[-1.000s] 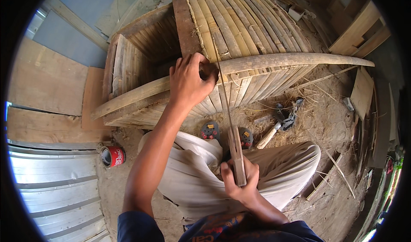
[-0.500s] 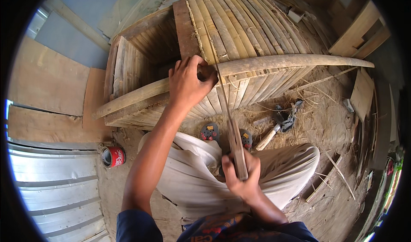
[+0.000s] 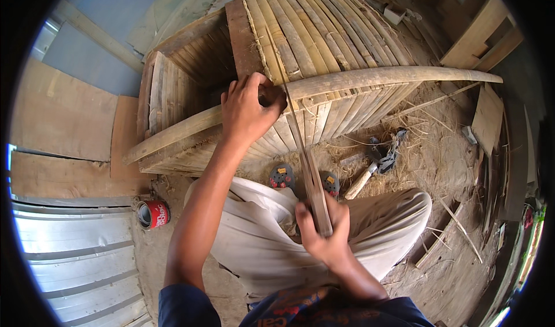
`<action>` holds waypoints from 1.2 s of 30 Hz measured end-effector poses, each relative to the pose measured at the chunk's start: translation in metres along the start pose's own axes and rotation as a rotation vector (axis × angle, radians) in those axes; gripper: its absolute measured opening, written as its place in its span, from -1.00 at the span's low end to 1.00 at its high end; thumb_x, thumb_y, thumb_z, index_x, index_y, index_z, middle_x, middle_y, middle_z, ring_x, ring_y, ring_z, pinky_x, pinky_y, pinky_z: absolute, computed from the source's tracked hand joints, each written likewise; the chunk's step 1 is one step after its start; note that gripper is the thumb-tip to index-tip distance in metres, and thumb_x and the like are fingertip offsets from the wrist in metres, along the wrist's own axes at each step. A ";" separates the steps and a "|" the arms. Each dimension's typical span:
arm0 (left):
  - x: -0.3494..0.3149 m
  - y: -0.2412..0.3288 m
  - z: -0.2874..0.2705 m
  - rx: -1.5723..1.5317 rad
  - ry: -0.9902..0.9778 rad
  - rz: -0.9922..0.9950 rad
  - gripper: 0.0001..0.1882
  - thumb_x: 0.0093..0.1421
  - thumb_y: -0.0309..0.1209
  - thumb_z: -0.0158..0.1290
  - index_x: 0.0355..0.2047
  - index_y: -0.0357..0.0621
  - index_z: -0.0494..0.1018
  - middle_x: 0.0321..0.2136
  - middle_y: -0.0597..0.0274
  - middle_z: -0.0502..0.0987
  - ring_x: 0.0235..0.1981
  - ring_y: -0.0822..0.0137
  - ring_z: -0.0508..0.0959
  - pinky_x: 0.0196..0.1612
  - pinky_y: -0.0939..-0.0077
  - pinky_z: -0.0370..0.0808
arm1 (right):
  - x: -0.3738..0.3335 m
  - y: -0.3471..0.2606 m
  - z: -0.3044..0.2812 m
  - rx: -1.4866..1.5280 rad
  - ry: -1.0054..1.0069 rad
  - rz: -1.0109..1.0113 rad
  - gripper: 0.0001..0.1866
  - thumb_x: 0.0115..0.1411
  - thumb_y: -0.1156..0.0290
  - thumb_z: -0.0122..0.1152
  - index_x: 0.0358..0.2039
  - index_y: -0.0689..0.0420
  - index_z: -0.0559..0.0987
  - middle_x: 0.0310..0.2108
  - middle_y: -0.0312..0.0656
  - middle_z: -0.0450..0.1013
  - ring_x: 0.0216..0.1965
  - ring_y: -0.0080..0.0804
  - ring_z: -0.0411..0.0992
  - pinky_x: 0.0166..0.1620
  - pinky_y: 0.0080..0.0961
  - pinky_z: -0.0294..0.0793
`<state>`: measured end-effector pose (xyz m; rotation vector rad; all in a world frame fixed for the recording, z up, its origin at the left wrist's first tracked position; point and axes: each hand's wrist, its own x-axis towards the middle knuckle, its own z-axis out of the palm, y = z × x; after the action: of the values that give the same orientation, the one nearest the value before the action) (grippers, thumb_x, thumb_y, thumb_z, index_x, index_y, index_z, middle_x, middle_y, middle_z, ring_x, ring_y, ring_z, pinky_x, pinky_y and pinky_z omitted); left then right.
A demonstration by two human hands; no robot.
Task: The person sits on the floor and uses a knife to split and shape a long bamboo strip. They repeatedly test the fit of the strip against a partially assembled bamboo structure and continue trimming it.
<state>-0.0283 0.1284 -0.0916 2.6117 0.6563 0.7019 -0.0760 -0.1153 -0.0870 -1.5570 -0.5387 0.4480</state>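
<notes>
A long curved bamboo pole [image 3: 381, 79] lies across the near edge of a bamboo-slatted frame [image 3: 312, 32]. My left hand [image 3: 247, 108] grips the pole left of its middle, thumb and fingers curled round it. Just right of that hand, a thin handsaw [image 3: 315, 191] crosses the pole, its long blade pointing away from me and reaching over the slats. The blade is edge-on, so its teeth cannot be made out. Low in front of my lap, my right hand [image 3: 326, 231] is closed round the saw's wooden handle.
A hammer-like tool with a pale handle [image 3: 361, 182] lies among bamboo shavings. On the left, a red can [image 3: 153, 214] stands beside corrugated metal sheets [image 3: 75, 240]. Wooden boards [image 3: 485, 32] lean at the far right. My sandalled feet [image 3: 281, 176] are below the frame.
The saw and my right hand have shifted slightly forward and left. My left hand and the pole also appear slightly farther up and left. Both grips stay the same.
</notes>
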 end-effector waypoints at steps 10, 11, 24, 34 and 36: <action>0.000 -0.002 -0.002 -0.005 -0.048 -0.039 -0.66 0.03 -0.15 0.21 -0.24 0.00 0.46 -0.25 0.28 0.61 -0.09 0.11 0.50 0.07 0.14 0.30 | -0.040 0.004 -0.004 -0.044 -0.040 0.025 -0.91 0.12 0.50 0.24 -0.38 0.25 0.55 -0.68 -0.24 0.46 -0.65 -0.56 0.50 -0.52 -0.56 0.48; 0.001 -0.002 -0.003 -0.002 -0.063 -0.061 -0.65 0.02 -0.15 0.22 -0.24 0.00 0.46 -0.26 0.27 0.61 -0.09 0.11 0.50 0.07 0.14 0.30 | -0.043 0.002 -0.007 -0.106 -0.052 0.054 -0.91 0.12 0.50 0.23 -0.37 0.24 0.55 -0.68 -0.23 0.47 -0.65 -0.55 0.50 -0.51 -0.56 0.48; 0.005 -0.005 -0.002 -0.084 -0.125 -0.077 -0.62 0.08 -0.10 0.19 -0.20 -0.06 0.46 -0.19 0.22 0.58 -0.01 0.07 0.46 0.10 0.11 0.25 | -0.006 0.013 -0.002 0.036 -0.039 0.001 -0.88 0.11 0.49 0.23 -0.38 0.27 0.53 -0.61 -0.06 0.47 -0.60 -0.29 0.53 -0.47 -0.42 0.49; 0.004 0.004 -0.007 -0.058 -0.103 -0.080 -0.67 0.06 -0.16 0.17 -0.23 -0.03 0.47 -0.17 0.20 0.58 -0.02 0.05 0.46 0.12 0.11 0.26 | 0.028 0.007 0.011 0.049 0.021 -0.084 -0.91 0.18 0.52 0.15 -0.40 0.29 0.52 -0.66 -0.31 0.41 -0.58 -0.72 0.34 -0.48 -0.62 0.38; 0.003 0.003 -0.007 -0.059 -0.100 -0.077 -0.67 0.06 -0.16 0.17 -0.23 -0.03 0.48 -0.16 0.20 0.59 -0.01 0.05 0.46 0.11 0.11 0.26 | 0.040 0.011 0.014 0.012 0.035 -0.120 -0.89 0.20 0.53 0.13 -0.45 0.28 0.50 -0.65 -0.32 0.39 -0.58 -0.70 0.31 -0.50 -0.63 0.34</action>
<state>-0.0291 0.1286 -0.0831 2.5346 0.6917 0.5558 -0.0515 -0.0804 -0.0975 -1.5091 -0.5982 0.3317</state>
